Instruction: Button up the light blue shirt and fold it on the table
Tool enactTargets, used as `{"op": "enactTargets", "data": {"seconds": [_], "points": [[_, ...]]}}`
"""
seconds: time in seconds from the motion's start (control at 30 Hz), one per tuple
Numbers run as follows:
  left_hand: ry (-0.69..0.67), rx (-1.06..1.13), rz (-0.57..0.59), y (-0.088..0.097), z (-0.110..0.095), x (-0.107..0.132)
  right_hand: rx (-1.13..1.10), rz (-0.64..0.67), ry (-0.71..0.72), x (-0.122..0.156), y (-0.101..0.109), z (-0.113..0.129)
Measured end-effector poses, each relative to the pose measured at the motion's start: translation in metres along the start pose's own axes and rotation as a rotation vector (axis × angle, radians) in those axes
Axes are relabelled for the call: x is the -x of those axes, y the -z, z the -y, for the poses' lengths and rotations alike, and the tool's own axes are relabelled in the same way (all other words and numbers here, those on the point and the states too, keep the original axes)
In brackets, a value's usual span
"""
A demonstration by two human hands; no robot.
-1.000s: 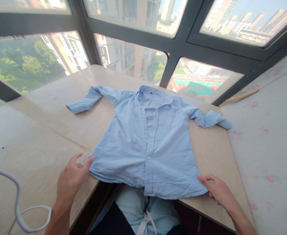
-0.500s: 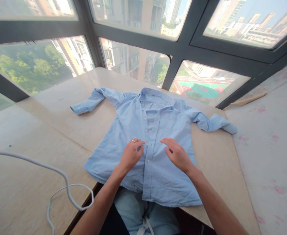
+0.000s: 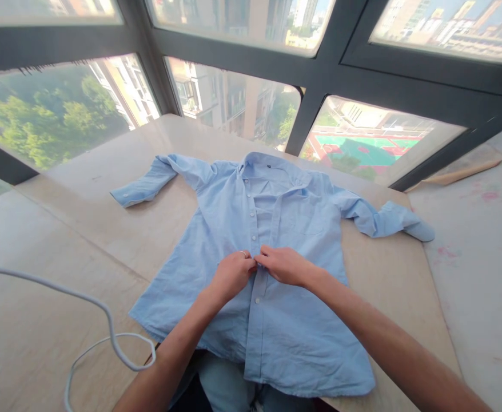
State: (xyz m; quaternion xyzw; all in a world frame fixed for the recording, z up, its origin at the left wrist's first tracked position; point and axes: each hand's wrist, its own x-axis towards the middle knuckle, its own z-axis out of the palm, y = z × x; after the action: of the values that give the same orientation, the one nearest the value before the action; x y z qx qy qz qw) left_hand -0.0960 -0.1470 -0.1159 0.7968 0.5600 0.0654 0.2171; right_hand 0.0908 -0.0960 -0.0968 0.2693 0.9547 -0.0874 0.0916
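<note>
A light blue button-up shirt (image 3: 216, 286) lies face up on a beige table (image 3: 62, 217), collar toward the window, sleeves spread to both sides, hem hanging over the near edge. My left hand (image 3: 232, 273) and my right hand (image 3: 283, 265) meet at the middle of the button placket. Both pinch the fabric there, fingertips touching each other around a button spot. A ring shows on my left hand. The upper part of the placket is open.
A white cable (image 3: 105, 320) loops over the table's near left. Large dark-framed windows (image 3: 319, 74) stand right behind the table. A pale surface with pink marks (image 3: 478, 257) lies to the right. A wooden strip (image 3: 461, 173) rests at the far right.
Both hands moved from the shirt's bottom corners to its centre, then closed together on the placket. The view shifted slightly and the cable loop slid.
</note>
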Motion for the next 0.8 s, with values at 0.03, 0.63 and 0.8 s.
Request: {"op": "enactTargets", "data": {"seconds": [0.03, 0.63, 0.8], "points": [[-0.005, 0.011, -0.001, 0.000, 0.001, -0.001, 0.023, -0.023, 0.037, 0.001, -0.002, -0.002], [0.176, 0.490, 0.031, 0.006, 0.002, -0.014, 0.128, -0.639, 0.369, 0.014, -0.018, -0.018], [0.181, 0.423, 0.037, 0.007, -0.001, -0.015, 0.019, -0.569, 0.345, 0.016, -0.023, -0.021]]}}
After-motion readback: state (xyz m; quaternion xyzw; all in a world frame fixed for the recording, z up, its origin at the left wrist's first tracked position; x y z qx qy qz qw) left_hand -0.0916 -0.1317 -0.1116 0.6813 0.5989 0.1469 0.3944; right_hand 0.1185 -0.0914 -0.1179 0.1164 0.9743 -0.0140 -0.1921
